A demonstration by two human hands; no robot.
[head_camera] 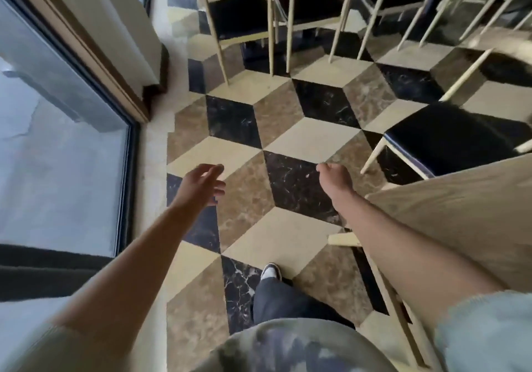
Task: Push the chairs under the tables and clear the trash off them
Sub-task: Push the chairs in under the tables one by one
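Observation:
My left hand (201, 183) hangs over the patterned floor with fingers spread and nothing in it. My right hand (334, 175) is loosely curled over the floor, empty, a little left of a light wooden table (460, 207) at the right edge. A chair with a black seat (449, 135) and pale wooden legs stands beside that table, partly under it. Ahead, several more black-seated chairs (241, 17) with pale legs stand together at the top of the view. No trash shows in this frame.
A large glass window with a dark frame (129, 170) runs along the left. The floor is a cube pattern of black, brown and cream tiles (288, 141). My leg and shoe (270, 272) show at the bottom centre.

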